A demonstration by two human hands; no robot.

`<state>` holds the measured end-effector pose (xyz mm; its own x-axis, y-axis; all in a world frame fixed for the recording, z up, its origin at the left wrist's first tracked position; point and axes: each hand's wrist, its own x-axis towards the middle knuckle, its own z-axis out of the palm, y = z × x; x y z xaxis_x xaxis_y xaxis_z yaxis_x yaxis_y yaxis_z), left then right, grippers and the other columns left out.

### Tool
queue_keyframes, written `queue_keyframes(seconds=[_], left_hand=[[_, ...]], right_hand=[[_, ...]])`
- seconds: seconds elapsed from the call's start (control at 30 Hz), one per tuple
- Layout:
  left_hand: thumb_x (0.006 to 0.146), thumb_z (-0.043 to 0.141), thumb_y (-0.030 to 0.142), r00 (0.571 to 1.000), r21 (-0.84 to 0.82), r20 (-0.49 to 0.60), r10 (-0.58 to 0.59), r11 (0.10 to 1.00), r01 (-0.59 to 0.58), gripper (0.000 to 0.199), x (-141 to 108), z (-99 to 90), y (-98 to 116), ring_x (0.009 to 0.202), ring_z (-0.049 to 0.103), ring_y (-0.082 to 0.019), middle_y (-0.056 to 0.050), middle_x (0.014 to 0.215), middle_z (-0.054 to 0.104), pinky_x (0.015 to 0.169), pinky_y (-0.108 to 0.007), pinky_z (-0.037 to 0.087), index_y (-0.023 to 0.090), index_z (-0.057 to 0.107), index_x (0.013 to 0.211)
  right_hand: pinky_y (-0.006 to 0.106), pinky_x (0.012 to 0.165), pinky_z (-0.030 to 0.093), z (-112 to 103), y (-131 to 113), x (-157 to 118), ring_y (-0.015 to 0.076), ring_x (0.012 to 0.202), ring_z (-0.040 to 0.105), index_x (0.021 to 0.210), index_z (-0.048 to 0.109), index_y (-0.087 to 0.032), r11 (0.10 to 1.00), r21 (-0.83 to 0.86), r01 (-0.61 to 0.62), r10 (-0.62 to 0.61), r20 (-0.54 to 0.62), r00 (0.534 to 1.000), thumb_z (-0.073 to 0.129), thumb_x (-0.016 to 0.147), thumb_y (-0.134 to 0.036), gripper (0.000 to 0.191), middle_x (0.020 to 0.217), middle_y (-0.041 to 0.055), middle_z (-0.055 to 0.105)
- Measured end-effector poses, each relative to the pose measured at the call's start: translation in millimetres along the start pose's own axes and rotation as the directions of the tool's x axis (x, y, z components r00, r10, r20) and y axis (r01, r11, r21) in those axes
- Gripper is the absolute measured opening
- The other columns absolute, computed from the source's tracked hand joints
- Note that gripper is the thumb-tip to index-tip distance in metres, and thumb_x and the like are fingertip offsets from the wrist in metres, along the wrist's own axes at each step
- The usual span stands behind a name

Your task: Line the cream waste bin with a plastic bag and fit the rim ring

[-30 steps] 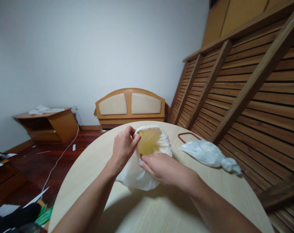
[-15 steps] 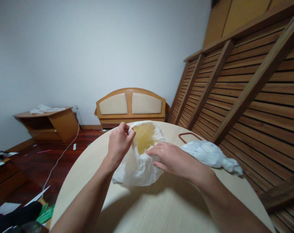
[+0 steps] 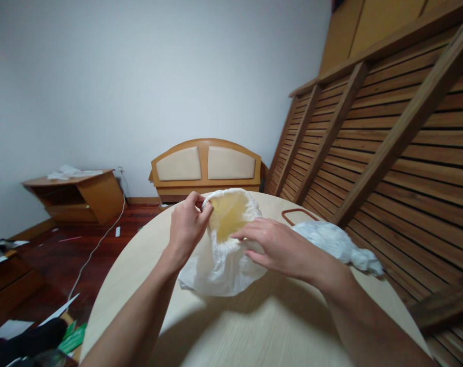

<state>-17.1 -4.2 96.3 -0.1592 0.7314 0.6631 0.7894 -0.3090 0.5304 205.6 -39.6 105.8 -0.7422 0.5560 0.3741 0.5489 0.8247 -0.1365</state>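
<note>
Left hand (image 3: pixel 187 224): thumb and forefinger pinching the rim of white bag (image 3: pixel 225 275), yellow inside, resting on round table (image 3: pixel 135 265). Right hand (image 3: pixel 275 245): thumb parted from fingers, masking part of rim. Rightward: knotted bag (image 3: pixel 332 239), brown loop (image 3: pixel 298 210). Beyond: headboard (image 3: pixel 203 158), slatted panel (image 3: pixel 372 137).

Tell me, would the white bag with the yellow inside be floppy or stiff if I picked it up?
Probably floppy: the white bag looks creased and wrinkled below its bunched rim. It's likely light too, since its material looks thin and the left hand grips just a pinch of rim. Pushed, it might slump rather than roll, because its bottom spreads loosely.
</note>
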Motion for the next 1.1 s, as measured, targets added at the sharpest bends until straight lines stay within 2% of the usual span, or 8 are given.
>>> queue_keyframes(seconds=[0.2, 0.3, 0.4, 0.5, 0.67, 0.8, 0.93, 1.1], left_hand=[[0.087, 0.059, 0.034, 0.998, -0.010, 0.011, 0.065, 0.998, -0.065, 0.014, -7, 0.9, 9, 0.062, 0.065, -0.016, 0.000, 0.077, 0.072, 0.060, -0.025, 0.039, 0.021, 0.060, 0.080], [0.087, 0.060, 0.032, 0.995, 0.022, 0.008, 0.095, 0.995, -0.095, 0.012, -10, 1.6, 12, 0.063, 0.066, -0.016, 0.000, 0.077, 0.072, 0.061, -0.025, 0.039, 0.021, 0.061, 0.082], [0.087, 0.060, 0.032, 0.994, 0.005, 0.024, 0.102, 0.995, -0.102, 0.011, -12, 2.8, 13, 0.065, 0.067, -0.017, 0.000, 0.078, 0.073, 0.061, -0.025, 0.040, 0.022, 0.061, 0.083], [0.087, 0.060, 0.031, 0.993, -0.023, 0.045, 0.106, 0.994, -0.105, 0.010, -14, 3.8, 15, 0.065, 0.067, -0.017, 0.000, 0.078, 0.073, 0.061, -0.025, 0.041, 0.022, 0.061, 0.083], [0.088, 0.059, 0.029, 0.982, -0.103, 0.075, 0.172, 0.981, -0.164, 0.010, -17, 4.9, 21, 0.062, 0.065, -0.015, 0.001, 0.074, 0.070, 0.059, -0.023, 0.041, 0.021, 0.059, 0.082], [0.087, 0.060, 0.028, 0.968, -0.098, 0.087, 0.237, 0.969, -0.228, 0.008, -20, 7.3, 24, 0.059, 0.064, -0.014, 0.001, 0.073, 0.068, 0.057, -0.023, 0.040, 0.021, 0.059, 0.084], [0.087, 0.062, 0.027, 0.967, -0.078, 0.105, 0.230, 0.972, -0.223, 0.007, -21, 10.5, 24, 0.061, 0.065, -0.014, 0.001, 0.073, 0.068, 0.058, -0.023, 0.041, 0.021, 0.059, 0.085], [0.090, 0.058, 0.030, 0.983, -0.055, 0.107, 0.146, 0.989, -0.141, 0.011, -15, 9.4, 16, 0.064, 0.066, -0.016, 0.000, 0.076, 0.070, 0.061, -0.025, 0.041, 0.021, 0.060, 0.083]], right_hand=[[0.031, 0.081, 0.049, 3, -4, 1, 0.0222, 0.094, 0.068, 0.104, 0.072, -0.020, 0.995, -0.085, -0.043, 0.049, 0.061, 0.997, 0.069, 0.088, -0.019, 0.016, 0.101, 0.0067, 0.075], [0.030, 0.075, 0.047, -8, -6, 0, 0.0199, 0.086, 0.068, 0.099, 0.070, -0.021, 0.991, -0.078, -0.110, 0.104, -0.072, 0.992, 0.067, 0.090, -0.028, 0.013, 0.096, 0.0041, 0.074], [0.028, 0.065, 0.045, -14, -1, -1, 0.0173, 0.072, 0.065, 0.097, 0.066, -0.021, 0.926, -0.081, -0.369, 0.312, -0.386, 0.868, 0.062, 0.092, -0.027, 0.009, 0.085, 0.0017, 0.071], [0.032, 0.070, 0.050, -10, 7, 2, 0.0242, 0.089, 0.069, 0.118, 0.061, -0.020, 0.857, -0.093, -0.507, 0.382, -0.546, 0.746, 0.072, 0.084, -0.036, 0.038, 0.105, 0.0075, 0.071], [0.040, 0.083, 0.055, 5, 12, 7, 0.0325, 0.114, 0.066, 0.149, 0.040, -0.023, 0.785, -0.128, -0.607, 0.490, -0.471, 0.733, 0.079, 0.079, -0.035, 0.081, 0.135, 0.0116, 0.063], [0.038, 0.078, 0.054, 6, 10, 8, 0.0311, 0.102, 0.071, 0.143, 0.049, -0.025, 0.703, -0.116, -0.701, 0.618, -0.387, 0.684, 0.067, 0.088, -0.022, 0.059, 0.125, 0.0091, 0.071], [0.034, 0.083, 0.051, 3, 10, 6, 0.0261, 0.106, 0.070, 0.124, 0.064, -0.025, 0.717, -0.108, -0.689, 0.608, -0.385, 0.694, 0.053, 0.088, -0.005, 0.042, 0.120, 0.0055, 0.073], [0.037, 0.079, 0.052, 1, 4, 2, 0.0290, 0.103, 0.069, 0.130, 0.060, -0.023, 0.746, -0.133, -0.653, 0.547, -0.436, 0.714, 0.062, 0.090, -0.021, 0.039, 0.121, 0.0095, 0.069]])
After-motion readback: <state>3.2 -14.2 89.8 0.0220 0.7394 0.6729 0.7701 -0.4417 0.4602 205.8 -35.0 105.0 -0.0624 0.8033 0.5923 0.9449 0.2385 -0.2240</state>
